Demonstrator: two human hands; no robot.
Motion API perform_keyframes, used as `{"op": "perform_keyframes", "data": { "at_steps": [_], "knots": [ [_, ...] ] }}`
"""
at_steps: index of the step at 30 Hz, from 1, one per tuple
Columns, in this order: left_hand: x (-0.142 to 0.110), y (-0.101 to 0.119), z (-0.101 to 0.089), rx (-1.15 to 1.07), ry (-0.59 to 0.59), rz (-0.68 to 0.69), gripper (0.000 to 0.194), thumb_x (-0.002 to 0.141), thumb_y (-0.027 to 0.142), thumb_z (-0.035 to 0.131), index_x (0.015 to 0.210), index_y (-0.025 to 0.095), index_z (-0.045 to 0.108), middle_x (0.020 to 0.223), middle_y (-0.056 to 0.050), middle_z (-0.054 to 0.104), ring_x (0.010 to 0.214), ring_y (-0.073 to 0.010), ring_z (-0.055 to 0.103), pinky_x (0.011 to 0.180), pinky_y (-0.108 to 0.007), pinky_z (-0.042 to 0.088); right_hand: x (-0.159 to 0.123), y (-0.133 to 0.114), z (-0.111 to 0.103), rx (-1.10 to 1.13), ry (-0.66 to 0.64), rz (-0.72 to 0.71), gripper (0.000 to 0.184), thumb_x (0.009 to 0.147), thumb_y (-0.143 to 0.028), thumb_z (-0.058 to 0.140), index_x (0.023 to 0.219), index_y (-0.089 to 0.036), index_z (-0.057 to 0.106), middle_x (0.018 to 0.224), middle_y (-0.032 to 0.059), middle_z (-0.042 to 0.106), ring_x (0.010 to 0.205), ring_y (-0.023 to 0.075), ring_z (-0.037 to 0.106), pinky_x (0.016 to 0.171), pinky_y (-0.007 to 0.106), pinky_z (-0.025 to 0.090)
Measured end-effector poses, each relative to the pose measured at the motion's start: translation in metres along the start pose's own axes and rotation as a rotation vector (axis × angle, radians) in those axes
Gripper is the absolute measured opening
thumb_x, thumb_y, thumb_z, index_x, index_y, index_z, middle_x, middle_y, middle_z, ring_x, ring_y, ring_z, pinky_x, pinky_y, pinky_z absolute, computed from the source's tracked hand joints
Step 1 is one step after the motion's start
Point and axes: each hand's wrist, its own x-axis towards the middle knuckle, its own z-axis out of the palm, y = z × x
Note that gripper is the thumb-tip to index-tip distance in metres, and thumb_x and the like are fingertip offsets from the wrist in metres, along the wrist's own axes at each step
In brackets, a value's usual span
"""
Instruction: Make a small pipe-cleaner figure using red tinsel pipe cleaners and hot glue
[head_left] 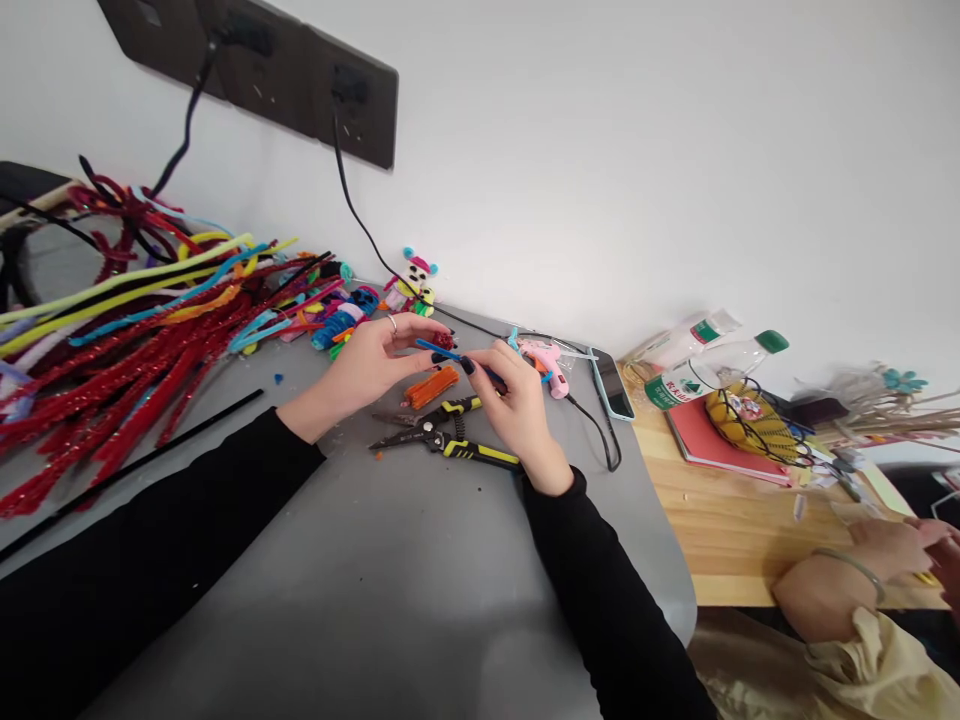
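My left hand (379, 358), with a ring on one finger, is closed in a pinch on a small dark red fuzzy piece (445, 341). My right hand (514, 400) pinches a short blue pipe cleaner (429, 346), whose free end points left beside the red piece. Whether the two touch I cannot tell. Below the hands lies a bundle of short orange pipe cleaners (432, 387). Pliers with black and yellow handles (480, 453) rest on the grey table (360, 580), jaws to the left, partly under my right hand.
Long pipe cleaners (172, 330) in many colours spread over the left side. Small fuzzy figures (412, 280) stand by the wall. A pink glue gun (551, 365) and a phone (611, 382) lie right. Beyond, a wooden table (675, 490) holds bottles; a co-worker's hands (892, 548) are there.
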Motion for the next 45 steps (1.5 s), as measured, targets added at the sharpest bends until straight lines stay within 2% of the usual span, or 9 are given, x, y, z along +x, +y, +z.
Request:
{"op": "perform_keyframes", "data": {
  "at_steps": [6, 11, 15, 23, 29, 33, 38, 41, 45],
  "knots": [
    [-0.003, 0.003, -0.001, -0.063, -0.017, -0.029, 0.057, 0.074, 0.06, 0.09, 0.111, 0.018, 0.078, 0.126, -0.014, 0.077, 0.118, -0.0323, 0.073, 0.104, -0.043, 0.062, -0.001, 0.003, 0.001, 0.01, 0.04, 0.031, 0.023, 0.107, -0.033, 0.056, 0.094, -0.022, 0.071, 0.078, 0.0001, 0.055, 0.067, 0.0138, 0.049, 0.063, 0.028, 0.042],
    [-0.003, 0.001, 0.001, -0.134, 0.009, -0.043, 0.061, 0.079, 0.072, 0.082, 0.108, 0.018, 0.08, 0.117, -0.013, 0.079, 0.097, -0.0277, 0.077, 0.086, -0.04, 0.068, -0.001, 0.002, 0.001, 0.022, 0.063, 0.055, 0.024, 0.107, -0.034, 0.057, 0.093, -0.022, 0.071, 0.078, 0.0004, 0.057, 0.065, 0.0133, 0.047, 0.062, 0.029, 0.041],
    [-0.002, -0.001, 0.001, -0.149, 0.002, -0.05, 0.058, 0.079, 0.07, 0.083, 0.107, 0.019, 0.081, 0.116, -0.012, 0.079, 0.09, -0.0238, 0.076, 0.084, -0.038, 0.068, 0.0, 0.001, 0.001, 0.024, 0.063, 0.054, 0.022, 0.106, -0.032, 0.058, 0.092, -0.022, 0.071, 0.078, 0.0004, 0.058, 0.066, 0.0134, 0.049, 0.063, 0.029, 0.041],
    [-0.001, -0.003, 0.003, -0.273, 0.012, -0.085, 0.058, 0.07, 0.07, 0.09, 0.095, 0.017, 0.079, 0.111, -0.012, 0.08, 0.095, -0.027, 0.076, 0.079, -0.037, 0.068, -0.002, 0.005, 0.004, 0.072, 0.031, 0.061, 0.02, 0.107, -0.03, 0.051, 0.107, -0.024, 0.071, 0.094, 0.0043, 0.072, 0.08, 0.0158, 0.064, 0.072, 0.03, 0.05],
    [-0.002, 0.0, 0.005, -0.357, -0.018, -0.116, 0.058, 0.068, 0.071, 0.091, 0.089, 0.018, 0.081, 0.102, -0.012, 0.08, 0.088, -0.0255, 0.076, 0.077, -0.037, 0.067, 0.0, 0.0, 0.001, 0.127, 0.061, 0.06, 0.016, 0.106, -0.027, 0.057, 0.1, -0.023, 0.071, 0.084, 0.0007, 0.063, 0.071, 0.0139, 0.054, 0.064, 0.029, 0.042],
    [-0.003, -0.001, 0.006, -0.362, -0.021, -0.139, 0.055, 0.069, 0.069, 0.091, 0.09, 0.018, 0.082, 0.096, -0.011, 0.079, 0.087, -0.0255, 0.075, 0.077, -0.038, 0.067, 0.001, -0.005, -0.001, 0.218, 0.059, 0.093, 0.02, 0.106, -0.036, 0.061, 0.095, -0.023, 0.071, 0.081, -0.0003, 0.059, 0.068, 0.0129, 0.05, 0.06, 0.029, 0.038],
    [-0.004, 0.0, 0.007, -0.391, -0.029, -0.162, 0.051, 0.069, 0.064, 0.094, 0.089, 0.019, 0.082, 0.097, -0.011, 0.079, 0.085, -0.0246, 0.075, 0.077, -0.039, 0.066, 0.002, -0.006, -0.002, 0.256, 0.068, 0.145, 0.032, 0.103, -0.052, 0.064, 0.09, -0.023, 0.071, 0.082, 0.0011, 0.062, 0.069, 0.0136, 0.05, 0.059, 0.029, 0.039],
    [-0.005, 0.001, 0.009, -0.432, -0.039, -0.183, 0.05, 0.068, 0.062, 0.095, 0.088, 0.019, 0.082, 0.093, -0.01, 0.079, 0.084, -0.0248, 0.075, 0.075, -0.038, 0.066, 0.002, -0.004, 0.0, 0.278, 0.077, 0.16, 0.035, 0.102, -0.055, 0.064, 0.089, -0.023, 0.071, 0.081, 0.0009, 0.061, 0.069, 0.0137, 0.05, 0.059, 0.029, 0.039],
    [-0.006, 0.001, 0.011, -0.504, -0.038, -0.219, 0.049, 0.064, 0.06, 0.098, 0.086, 0.019, 0.084, 0.084, -0.007, 0.077, 0.072, -0.0197, 0.072, 0.067, -0.033, 0.065, 0.001, -0.001, 0.003, 0.339, 0.069, 0.163, 0.034, 0.1, -0.054, 0.066, 0.089, -0.023, 0.072, 0.081, 0.0004, 0.061, 0.071, 0.0137, 0.051, 0.061, 0.029, 0.041]
  ]
}}
